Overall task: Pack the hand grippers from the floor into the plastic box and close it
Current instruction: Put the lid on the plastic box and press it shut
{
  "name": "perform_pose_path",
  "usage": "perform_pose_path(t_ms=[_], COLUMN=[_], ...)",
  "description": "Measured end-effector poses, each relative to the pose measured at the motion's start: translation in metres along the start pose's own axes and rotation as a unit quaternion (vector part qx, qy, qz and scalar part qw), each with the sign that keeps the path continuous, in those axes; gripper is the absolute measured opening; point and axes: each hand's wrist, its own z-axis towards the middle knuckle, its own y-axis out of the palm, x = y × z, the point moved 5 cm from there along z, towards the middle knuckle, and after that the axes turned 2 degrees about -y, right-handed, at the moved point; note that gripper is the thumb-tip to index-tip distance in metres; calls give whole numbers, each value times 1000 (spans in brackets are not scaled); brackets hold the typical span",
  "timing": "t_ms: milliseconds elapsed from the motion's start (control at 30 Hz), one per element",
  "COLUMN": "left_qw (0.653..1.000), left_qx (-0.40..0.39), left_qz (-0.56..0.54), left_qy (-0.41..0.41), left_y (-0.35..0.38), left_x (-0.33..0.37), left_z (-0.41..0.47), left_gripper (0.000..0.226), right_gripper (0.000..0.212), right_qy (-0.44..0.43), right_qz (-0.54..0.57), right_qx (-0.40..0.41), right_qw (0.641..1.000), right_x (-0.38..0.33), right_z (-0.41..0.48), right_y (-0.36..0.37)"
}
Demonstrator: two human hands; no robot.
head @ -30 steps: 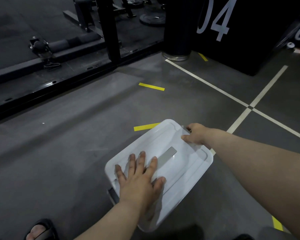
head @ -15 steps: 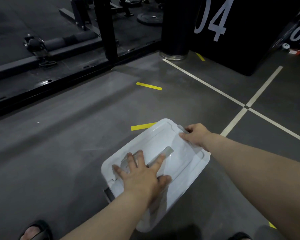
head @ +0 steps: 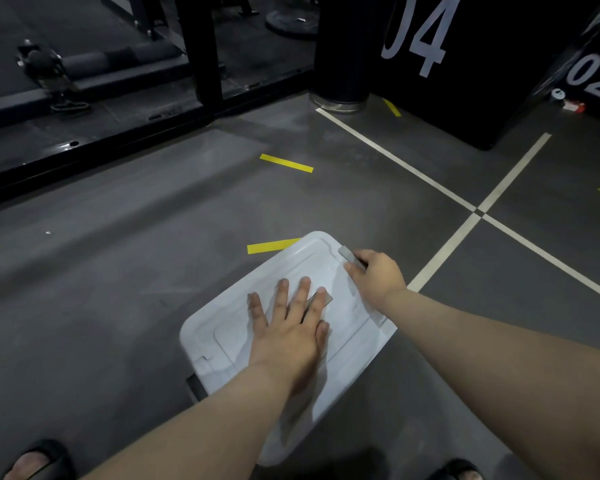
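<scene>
The plastic box (head: 298, 434) stands on the grey floor (head: 118, 289), just in front of the person's feet, and its white lid (head: 302, 261) lies on top of it. No hand grippers are visible on the floor around it. I judge that they are inside, but the lid hides the inside, so I cannot confirm this.

The left hand (head: 288, 334) lies flat on the middle of the lid, with fingers straight and spread, and presses down. The right hand (head: 378, 275) is at the far end of the box. Its fingers are curled on the grey latch (head: 347, 254) there, and the thumb rests on the lid edge just beside it.

The step in hand, as I judge it, is to lock the lid. To do it well, the left palm should push straight down, so that the lid sits fully on the box rim before the latch is moved. Then the right hand should swing the latch over the lid edge and press until it lies flat. A second latch (head: 196, 386) shows at the near end, beside the left forearm. I cannot tell whether it is locked, and it needs the same care. If one corner of the lid is raised, a latch can slip off.
</scene>
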Motion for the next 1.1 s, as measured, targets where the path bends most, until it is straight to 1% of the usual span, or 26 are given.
perform_pose_path(t_ms=[100,200,333,400,467,500,533,567,600,633,667,700,733,800,867,933,1000,1033,1100], left_qw=[1000,997,991,988,969,952,926,884,826,759,694,648,625,606,597,571,549,545,555], left_qx=[24,52,120,108,116,126,133,119,93,84,93,103,111,130,143,147,137,119,81], left_qz=[-19,-61,-46,-74,-143,-177,-223,-298,-382,-464,-530,-570,-579,-568,-563,-584,-597,-597,-585], left_qy=[-4,-17,-45,-86,-165,-214,-272,-339,-404,-449,-478,-495,-512,-541,-553,-558,-569,-576,-586], left_y=[-1,-4,-2,2,2,2,4,10,15,22,28,29,27,23,17,17,17,17,15], left_x=[-3,-17,-46,-55,-65,-71,-75,-80,-83,-86,-86,-85,-86,-89,-89,-86,-84,-83,-81], left_z=[2,-8,-42,-56,-70,-78,-86,-93,-101,-105,-107,-108,-108,-109,-111,-116,-119,-118,-112], left_gripper=[67,56,50,52,60,63,64,66,73,79,78,70,62,54,49,41,39,41,43], right_gripper=[27,27,27,31,38,43,48,54,61,67,71,73,74,74,74,73,71,69,64], right_qy=[-5,2,14,30,54,64,69,70,70,71,70,69,69,71,72,77,80,79,71], right_qz=[15,-1,-14,-25,-62,-93,-121,-138,-147,-156,-166,-176,-182,-189,-188,-171,-155,-153,-167], right_qx=[2,-20,-21,-35,-56,-64,-68,-71,-72,-70,-64,-59,-55,-55,-58,-63,-71,-73,-61], right_qw=[1000,1000,1000,999,995,992,988,985,984,983,982,980,979,978,978,980,982,982,981], right_x=[2,1,0,-2,-3,-4,-6,-8,-10,-12,-13,-14,-14,-15,-14,-12,-11,-10,-10], right_z=[1,4,6,6,6,6,6,5,4,3,2,1,1,1,3,6,8,9,7], right_y=[0,4,7,9,12,14,15,17,18,19,20,20,21,23,23,22,22,21,21])
